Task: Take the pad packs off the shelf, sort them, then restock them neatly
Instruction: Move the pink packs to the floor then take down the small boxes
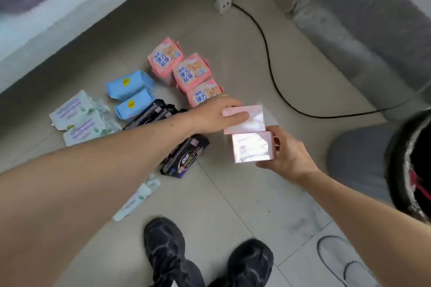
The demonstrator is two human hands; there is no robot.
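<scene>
Sorting step, packs grouped on floor by colour. Left hand [215, 113] grips upper pale-pink pack [245, 119], fingers curled over its edge; right hand [285, 158] pinches lower pale-pink pack [251, 147]. Next: probably set both at 4 o'clock of pink packs [184, 70], aligned w/ row.

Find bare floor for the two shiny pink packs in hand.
Free: tile right of the pink pack row, up to the black cable; also the tile between the black packs and the shoes. Crowded: left, where blue and white packs lie.

Hands [215, 113] on glossy pink packs [245, 120]
</scene>
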